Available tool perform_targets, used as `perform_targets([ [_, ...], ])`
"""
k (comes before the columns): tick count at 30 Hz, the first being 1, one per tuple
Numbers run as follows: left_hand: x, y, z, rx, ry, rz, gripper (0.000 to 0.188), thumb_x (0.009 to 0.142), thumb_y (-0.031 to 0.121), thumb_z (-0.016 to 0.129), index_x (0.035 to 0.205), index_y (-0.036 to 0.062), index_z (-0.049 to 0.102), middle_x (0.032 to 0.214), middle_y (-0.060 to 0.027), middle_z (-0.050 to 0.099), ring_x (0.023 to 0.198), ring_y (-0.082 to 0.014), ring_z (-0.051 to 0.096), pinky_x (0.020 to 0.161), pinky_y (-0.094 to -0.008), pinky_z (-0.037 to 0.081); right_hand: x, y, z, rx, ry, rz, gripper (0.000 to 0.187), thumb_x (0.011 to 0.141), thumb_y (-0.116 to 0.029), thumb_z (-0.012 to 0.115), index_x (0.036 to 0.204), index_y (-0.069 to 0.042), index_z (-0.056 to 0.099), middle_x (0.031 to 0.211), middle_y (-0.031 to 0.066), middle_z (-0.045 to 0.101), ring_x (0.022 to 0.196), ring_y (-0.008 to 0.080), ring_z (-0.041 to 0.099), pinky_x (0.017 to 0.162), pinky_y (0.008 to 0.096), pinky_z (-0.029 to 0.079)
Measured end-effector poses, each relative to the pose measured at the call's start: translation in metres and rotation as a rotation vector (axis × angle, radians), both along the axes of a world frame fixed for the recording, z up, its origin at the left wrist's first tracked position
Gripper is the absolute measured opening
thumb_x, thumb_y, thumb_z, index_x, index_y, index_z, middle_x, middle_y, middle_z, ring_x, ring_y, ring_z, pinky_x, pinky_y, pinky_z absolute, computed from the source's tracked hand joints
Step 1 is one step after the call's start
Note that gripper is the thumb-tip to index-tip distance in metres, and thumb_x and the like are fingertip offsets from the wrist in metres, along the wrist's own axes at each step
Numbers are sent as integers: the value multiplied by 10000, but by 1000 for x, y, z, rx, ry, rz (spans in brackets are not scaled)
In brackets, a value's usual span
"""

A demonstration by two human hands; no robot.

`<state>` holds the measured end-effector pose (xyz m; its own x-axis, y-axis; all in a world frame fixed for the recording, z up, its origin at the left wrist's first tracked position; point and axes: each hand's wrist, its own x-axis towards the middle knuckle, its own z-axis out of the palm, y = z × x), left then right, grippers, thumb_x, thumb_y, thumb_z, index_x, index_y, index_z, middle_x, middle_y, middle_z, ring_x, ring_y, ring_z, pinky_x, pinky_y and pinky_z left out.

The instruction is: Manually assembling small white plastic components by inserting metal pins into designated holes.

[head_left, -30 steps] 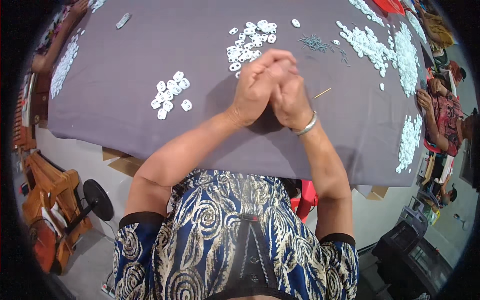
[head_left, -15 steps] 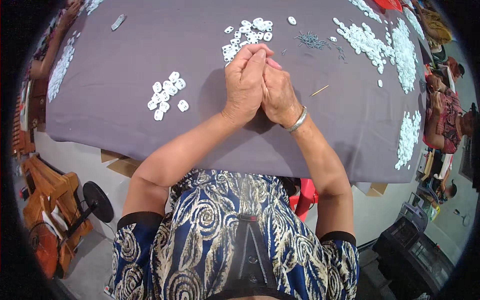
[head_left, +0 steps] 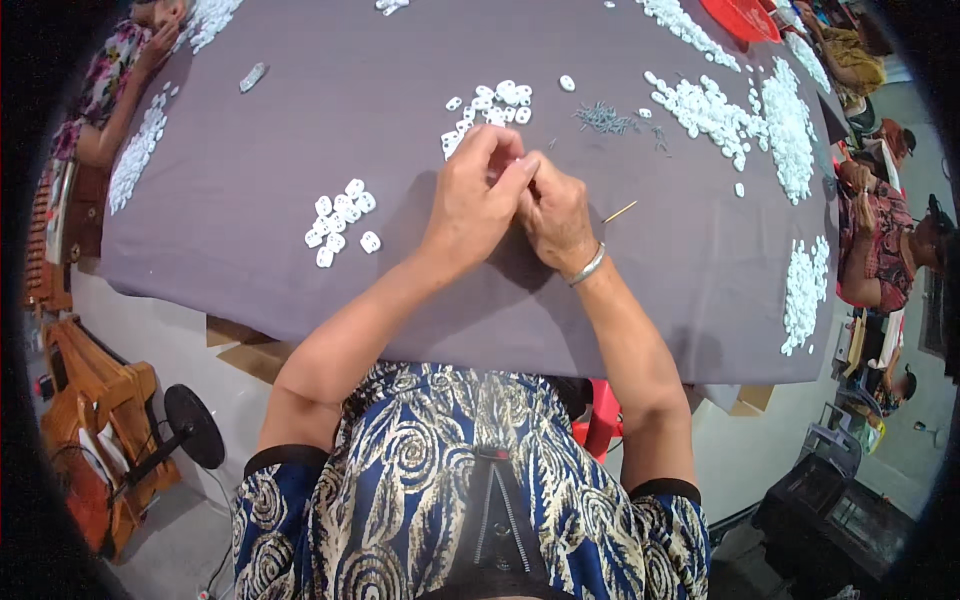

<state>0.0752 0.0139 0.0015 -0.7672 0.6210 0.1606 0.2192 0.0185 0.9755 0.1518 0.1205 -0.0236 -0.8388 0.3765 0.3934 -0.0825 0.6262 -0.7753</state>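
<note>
My left hand [head_left: 474,200] and my right hand [head_left: 554,212] meet over the grey cloth, fingers bent and fingertips pinched together. Whatever lies between them is hidden by the fingers. Just beyond my hands is a cluster of small white oval pieces with dark holes [head_left: 500,98], partly covered by my left fingers. To the left sits a second group of similar white pieces [head_left: 338,222]. Right of my hands lie a thin pointed wooden stick [head_left: 620,211] and, farther off, a heap of short dark grey pins [head_left: 606,119].
Large piles of white pieces [head_left: 705,112] spread over the table's [head_left: 230,150] right side, with another pile [head_left: 138,155] along its left edge. A red basket [head_left: 742,18] stands at the far right. Other people [head_left: 880,235] sit around the table. A small silvery object [head_left: 253,77] lies far left.
My hands, earlier closed together with the fingers wrapped over each other, have loosened into a fingertip pinch, the left fingers curling apart. The whole view has shifted slightly.
</note>
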Motion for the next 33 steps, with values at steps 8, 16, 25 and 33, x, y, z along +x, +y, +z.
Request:
perform_targets([
  [8,-11,-69,8,-114,101,95,112,861,84,640,929,-2,618,842,-51,585,757,-124,579,686,-281,474,3,-2,20,91,-64,188,242,785,-146,726,736,-29,520,587,84,510,510,167,502,484,303,406],
  [16,-40,-119,24,-343,320,266,121,830,62,639,934,3,628,847,-57,574,757,-167,563,686,-293,453,-2,53,6,-174,75,-458,145,888,-134,630,820,-11,593,659,-40,529,627,29,442,555,228,390],
  [25,-33,-85,35,-188,340,157,130,811,46,674,931,14,637,825,-57,601,744,-183,585,690,-294,473,1,58,5,-99,-106,-256,120,882,-131,642,890,-12,643,684,-53,537,636,30,453,584,210,398],
  [33,-33,-34,19,-156,296,-8,90,827,43,629,911,11,636,814,-91,607,718,-203,603,664,-326,488,1,54,4,12,-204,-294,130,858,-148,662,883,-21,642,646,-19,517,605,51,449,570,230,399],
])
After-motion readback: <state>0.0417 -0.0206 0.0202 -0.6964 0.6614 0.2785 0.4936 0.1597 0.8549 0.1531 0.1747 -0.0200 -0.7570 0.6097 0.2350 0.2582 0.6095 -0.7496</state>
